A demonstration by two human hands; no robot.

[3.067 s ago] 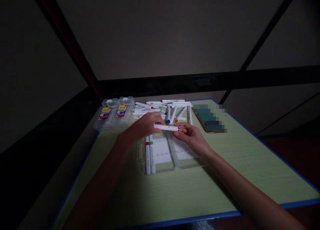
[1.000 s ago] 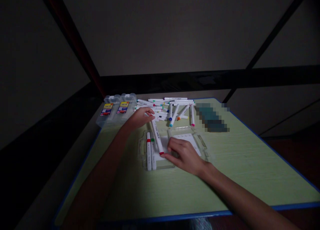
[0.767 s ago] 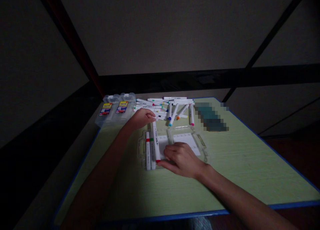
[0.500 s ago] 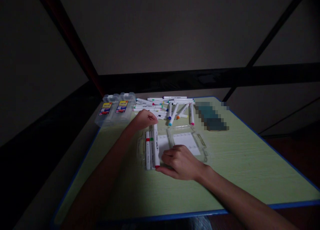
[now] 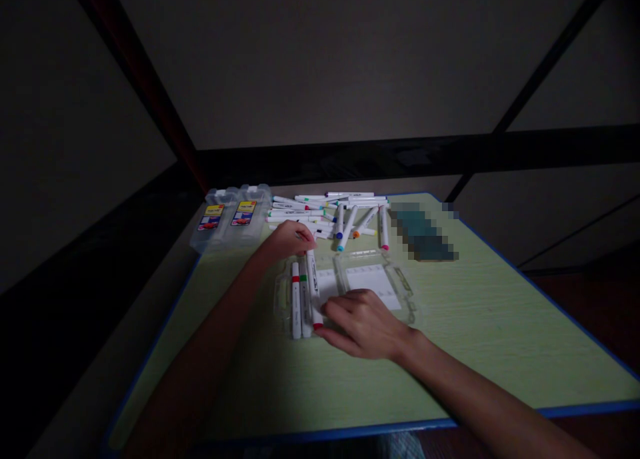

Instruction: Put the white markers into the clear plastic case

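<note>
A white marker with a red end (image 5: 314, 289) is held lengthwise between my two hands. My left hand (image 5: 290, 239) pinches its far end. At the near, red end my right hand (image 5: 367, 322) has its thumb against the cap and its fingers curled beside the barrel. Beneath lies an opened clear plastic case (image 5: 413, 292) with white paper sheets (image 5: 373, 286) in it. Two more white markers rest side by side in the case's left part: one with a red band (image 5: 296, 306) and one with a green band (image 5: 305, 309).
Several loose white markers (image 5: 353, 226) with coloured ends are heaped at the table's far side. Clear plastic cases with labels (image 5: 245, 212) stand at the far left. A blurred dark teal object (image 5: 425, 232) lies at right on the blue-edged table (image 5: 490, 332).
The near, red end of the held marker has swung slightly to the right, away from the two markers in the case. My hands have barely moved.
</note>
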